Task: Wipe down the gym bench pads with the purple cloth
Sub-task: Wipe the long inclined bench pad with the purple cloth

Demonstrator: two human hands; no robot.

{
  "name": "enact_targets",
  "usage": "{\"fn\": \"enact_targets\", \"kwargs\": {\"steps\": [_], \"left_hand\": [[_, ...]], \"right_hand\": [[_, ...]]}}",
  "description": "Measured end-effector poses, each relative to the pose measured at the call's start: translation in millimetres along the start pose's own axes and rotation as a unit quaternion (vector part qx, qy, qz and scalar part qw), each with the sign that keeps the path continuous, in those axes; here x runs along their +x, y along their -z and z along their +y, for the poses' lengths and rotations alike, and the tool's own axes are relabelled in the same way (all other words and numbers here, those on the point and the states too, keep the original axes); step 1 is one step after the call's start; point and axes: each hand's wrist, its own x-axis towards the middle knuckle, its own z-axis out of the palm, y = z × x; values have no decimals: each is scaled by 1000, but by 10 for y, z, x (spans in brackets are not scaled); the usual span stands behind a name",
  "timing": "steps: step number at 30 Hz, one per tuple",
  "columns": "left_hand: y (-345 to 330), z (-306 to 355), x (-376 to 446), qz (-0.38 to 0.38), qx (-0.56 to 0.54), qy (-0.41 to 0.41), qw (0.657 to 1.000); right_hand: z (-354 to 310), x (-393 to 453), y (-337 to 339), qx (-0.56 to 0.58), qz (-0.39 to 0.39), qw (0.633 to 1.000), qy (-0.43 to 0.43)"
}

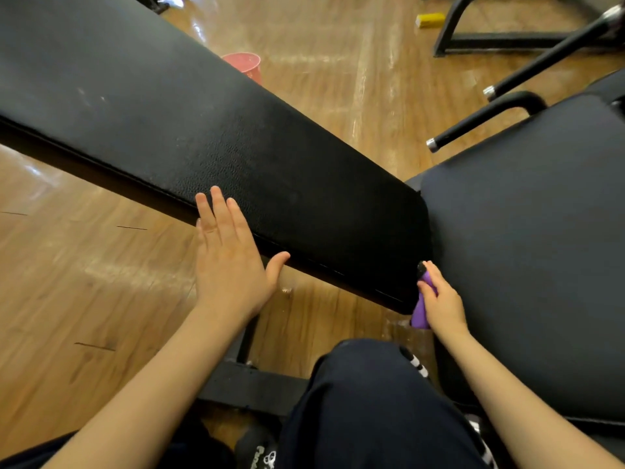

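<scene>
- Up close, a long black bench pad (209, 130) runs from the upper left down to the lower middle, its grained surface scuffed with pale marks near the far end.
- Just beside its near end sits a second, wider black pad (527, 238); the two pads meet at a narrow dark seam.
- At that corner, the right hand (441, 304) is clamped on a purple object (421, 311); it looks smooth and rounded, so whether it is a bunched cloth cannot be told. It touches the lower corner of the long pad.
- A small dark tip shows at the top of the purple object, by the fingertips.
- Farther left, the left hand (230, 258) lies flat against the near edge of the long pad, fingers (220, 206) apart and straight, thumb spread toward the pad's side; it grips nothing.
- Beyond the long pad, a pink bucket (245, 64) stands on the wooden floor (77, 282), half hidden; its contents cannot be seen.
- Farther off on the floor lies a yellow block (430, 20).
- Black metal bars (480, 120) with shiny ends angle in from the upper right.
- Dark trousers (372, 407) fill the bottom of the view.
</scene>
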Motion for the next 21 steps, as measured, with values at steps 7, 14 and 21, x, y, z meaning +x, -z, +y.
{"fn": "enact_targets", "kwargs": {"steps": [7,14,21], "left_hand": [[-21,52,14,17,-18,11,1000],[-52,62,26,27,-21,13,999],[-33,65,30,14,-13,14,1000]], "right_hand": [[-564,-427,-492,-53,-90,967,233],[37,-338,-151,-71,-53,974,208],[235,-341,3,-23,6,999,32]]}}
